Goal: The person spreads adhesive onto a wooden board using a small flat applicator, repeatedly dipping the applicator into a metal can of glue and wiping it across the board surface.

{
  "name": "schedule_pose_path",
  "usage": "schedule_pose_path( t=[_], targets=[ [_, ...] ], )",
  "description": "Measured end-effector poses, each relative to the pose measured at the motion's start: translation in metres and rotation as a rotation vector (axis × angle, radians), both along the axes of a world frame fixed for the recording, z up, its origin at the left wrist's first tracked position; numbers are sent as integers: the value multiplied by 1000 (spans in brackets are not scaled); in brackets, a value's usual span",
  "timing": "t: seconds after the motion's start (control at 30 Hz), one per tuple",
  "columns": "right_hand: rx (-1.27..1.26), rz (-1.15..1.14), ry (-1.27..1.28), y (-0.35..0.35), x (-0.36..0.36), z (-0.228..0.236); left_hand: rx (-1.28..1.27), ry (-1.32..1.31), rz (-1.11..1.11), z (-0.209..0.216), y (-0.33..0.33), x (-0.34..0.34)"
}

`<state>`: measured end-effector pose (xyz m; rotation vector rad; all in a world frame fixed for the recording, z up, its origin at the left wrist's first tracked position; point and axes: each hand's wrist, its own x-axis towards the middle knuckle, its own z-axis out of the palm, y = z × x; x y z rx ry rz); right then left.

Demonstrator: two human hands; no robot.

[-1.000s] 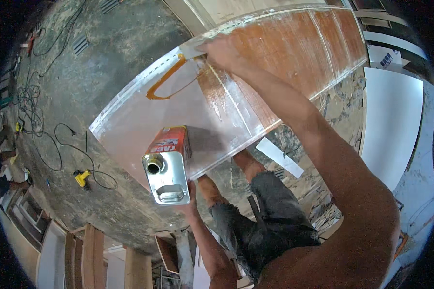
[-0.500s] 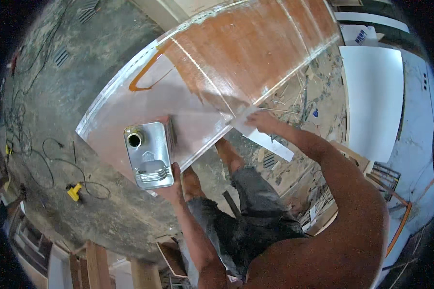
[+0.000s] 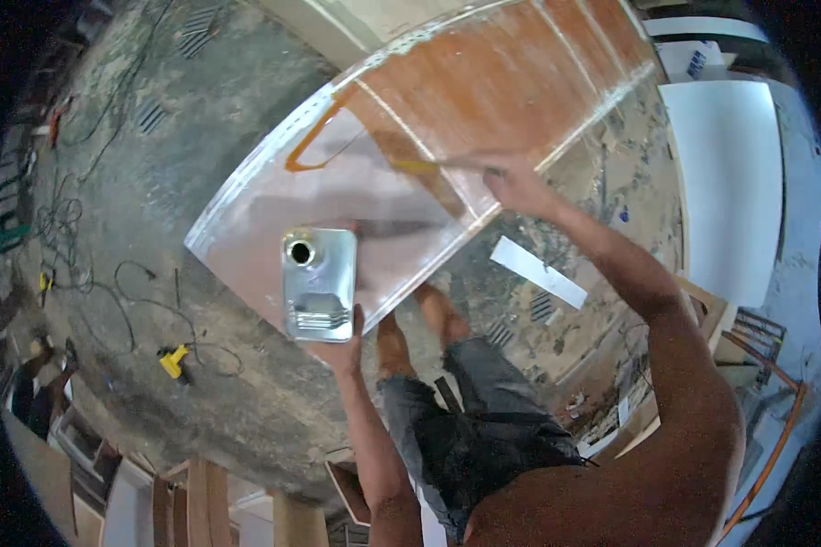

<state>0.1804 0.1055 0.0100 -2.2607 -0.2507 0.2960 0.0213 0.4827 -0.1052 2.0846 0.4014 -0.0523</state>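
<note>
My left hand (image 3: 341, 351) grips the lower side of a rectangular silver metal can (image 3: 330, 273), whose round, dark opening is uncapped. The can is above the near, paler end of a large tapering panel (image 3: 274, 205). A wet orange-brown coating (image 3: 312, 162) makes a looped streak on that pale part, and the farther part is coated orange-brown. Closed on a thin, flat spreader blurred by motion, my right hand (image 3: 524, 190) is over the panel's right edge. The spreader (image 3: 420, 167) reaches over the border of the coated area, with amber liquid along its edge.
A white strip (image 3: 538, 272) lies on the littered floor right of the panel. Farther right stands a large white sheet (image 3: 725, 191). Cables and a yellow tool (image 3: 172, 361) lie on the concrete at left. Another person's legs (image 3: 46, 392) show at far left.
My right hand has swung the spreader from the panel's right edge inward over the coating. The can is now held more upright in the picture. The whole view has shifted slightly.
</note>
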Motion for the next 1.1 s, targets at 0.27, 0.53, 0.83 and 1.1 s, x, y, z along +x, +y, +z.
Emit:
schedule_pose_path(
  t=[0.27,0.53,0.83,1.1],
  targets=[
    [-411,404,-404,58,144,-98,-66,-69,46,9,-9,-1],
    [-610,433,-400,109,135,-192,-191,45,145,9,-16,-10],
    [-662,465,-316,87,150,-203,18,118,74,31,-31,3],
    [-685,393,-421,92,168,-227,-48,143,125,31,-37,10]
  ],
)
